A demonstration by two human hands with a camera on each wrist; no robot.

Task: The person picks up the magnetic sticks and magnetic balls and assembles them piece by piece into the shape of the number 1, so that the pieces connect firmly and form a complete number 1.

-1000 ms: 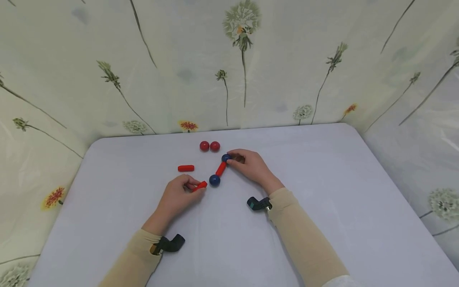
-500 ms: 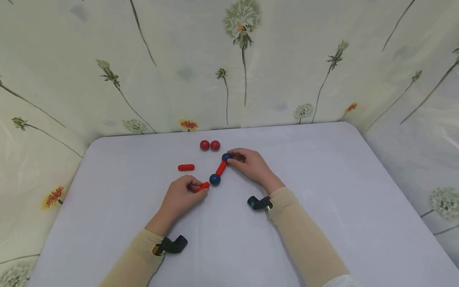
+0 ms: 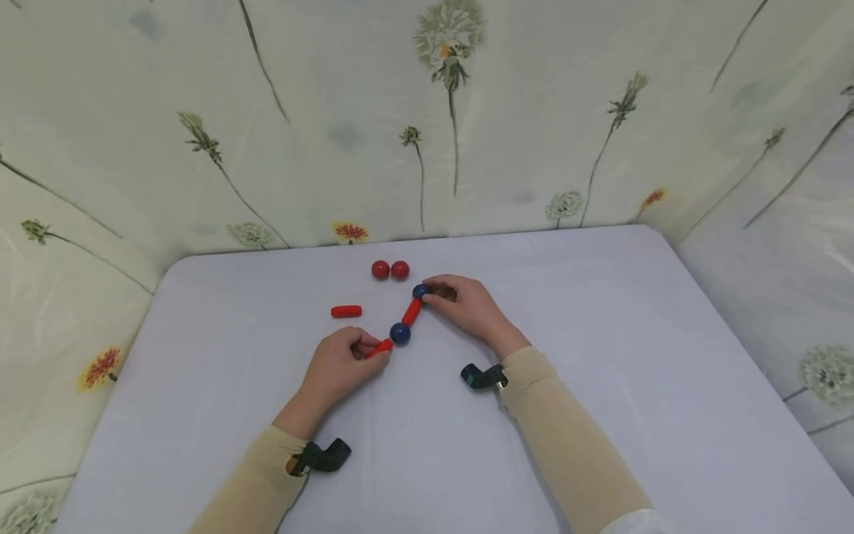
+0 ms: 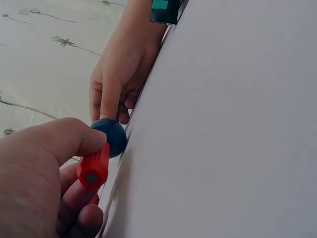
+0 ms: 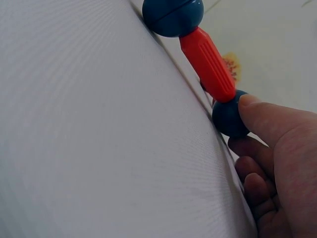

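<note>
My left hand [image 3: 342, 365] pinches a short red rod [image 4: 93, 168] between thumb and fingers; a grey disc shows in its near end. The rod's far end is close to the nearer blue ball [image 3: 400, 334]; whether they touch I cannot tell. A second red rod [image 5: 208, 64] joins that ball to the farther blue ball [image 5: 230, 116]. That farther ball is pinched by my right hand [image 3: 470, 308], thumb on its near side. The joined piece slants across the table, the nearer ball lower left.
Two red balls [image 3: 390, 270] sit side by side near the table's back edge. Another red rod [image 3: 346, 311] lies left of the joined piece. A white cloth covers the table [image 3: 427, 460], and a flower-patterned curtain [image 3: 300, 148] stands behind it.
My left hand has moved slightly right, bringing its red rod nearer the lower blue ball. The right hand and the joined piece have hardly moved.
</note>
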